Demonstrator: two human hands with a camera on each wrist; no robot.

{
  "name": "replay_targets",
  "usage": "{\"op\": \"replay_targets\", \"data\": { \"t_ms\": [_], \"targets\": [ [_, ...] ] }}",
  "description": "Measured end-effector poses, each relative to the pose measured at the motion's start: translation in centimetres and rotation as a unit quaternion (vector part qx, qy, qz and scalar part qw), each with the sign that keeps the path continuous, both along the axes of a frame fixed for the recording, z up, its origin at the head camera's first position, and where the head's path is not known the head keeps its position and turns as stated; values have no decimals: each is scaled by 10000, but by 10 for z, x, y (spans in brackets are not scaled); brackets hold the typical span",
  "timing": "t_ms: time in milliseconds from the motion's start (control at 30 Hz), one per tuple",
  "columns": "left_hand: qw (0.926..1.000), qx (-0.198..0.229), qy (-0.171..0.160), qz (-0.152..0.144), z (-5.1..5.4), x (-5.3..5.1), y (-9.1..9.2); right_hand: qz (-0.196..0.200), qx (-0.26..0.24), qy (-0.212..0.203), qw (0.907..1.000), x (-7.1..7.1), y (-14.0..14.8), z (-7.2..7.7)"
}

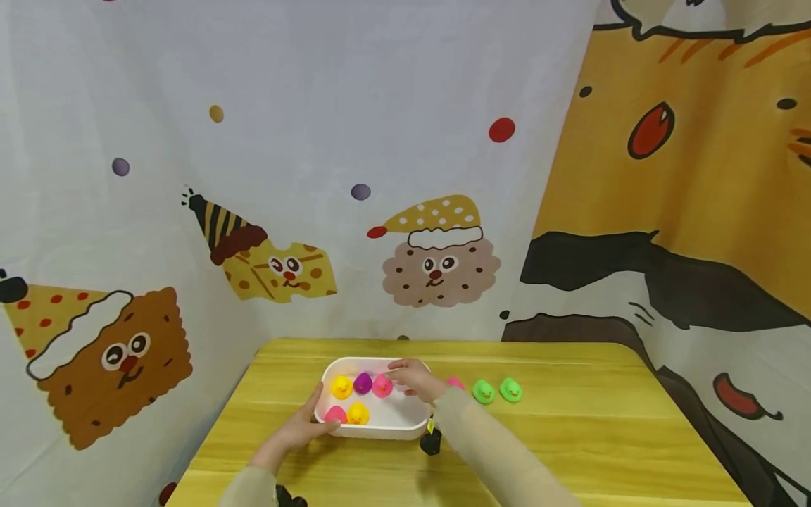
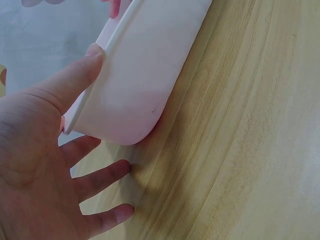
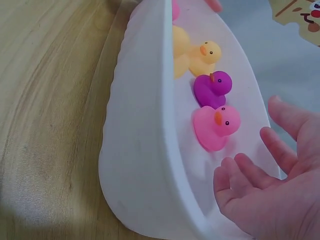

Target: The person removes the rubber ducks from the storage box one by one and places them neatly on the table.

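Note:
A white plastic tub [image 1: 402, 417] stands on the table with several rubber ducks inside. The back row has a yellow duck [image 1: 342, 386], a purple duck [image 3: 212, 90] and a pink duck [image 3: 216, 129]; a second pink duck [image 1: 336, 414] and a second yellow duck [image 1: 357, 413] lie near the front left. My left hand [image 1: 300, 428] holds the tub's left front corner, thumb over the rim; in the left wrist view its lower fingers are spread away from the wall. Over the tub's right half hovers my right hand [image 1: 418, 380], fingers loosely bent, nothing in them, beside the pink duck.
Right of the tub, on the wooden table [image 1: 570, 436], sit two green ducks [image 1: 483, 391] and a pink duck [image 1: 455, 383] partly hidden behind my right forearm. A cartoon-printed curtain [image 1: 304, 127] hangs behind the table's far edge.

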State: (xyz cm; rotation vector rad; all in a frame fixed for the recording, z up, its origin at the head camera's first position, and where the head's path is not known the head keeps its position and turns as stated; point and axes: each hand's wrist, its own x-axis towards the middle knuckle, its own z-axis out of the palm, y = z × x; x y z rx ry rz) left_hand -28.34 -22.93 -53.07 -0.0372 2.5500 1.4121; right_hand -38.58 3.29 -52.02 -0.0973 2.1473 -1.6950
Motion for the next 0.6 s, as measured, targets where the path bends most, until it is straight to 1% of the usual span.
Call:
{"op": "replay_targets", "data": {
  "t_ms": [100, 267, 333, 467, 600],
  "targets": [
    [10000, -36, 36, -15, 1, 0, 0, -31, 127, 75, 9999, 0, -1, -3],
    [9999, -19, 155, -57, 2, 0, 1, -226, 208, -3, 9995, -1, -4, -5],
    [9998, -50, 165, -42, 1, 0, 0, -251, 239, 26, 9994, -1, -6, -7],
    [9999, -35, 158, -18, -1, 0, -1, -233, 345, 108, 9991, -2, -10, -11],
    [9999, 28, 170, -4, -1, 1, -1, -126, 332, 76, 9993, -4, -14, -16]
  ]
}}
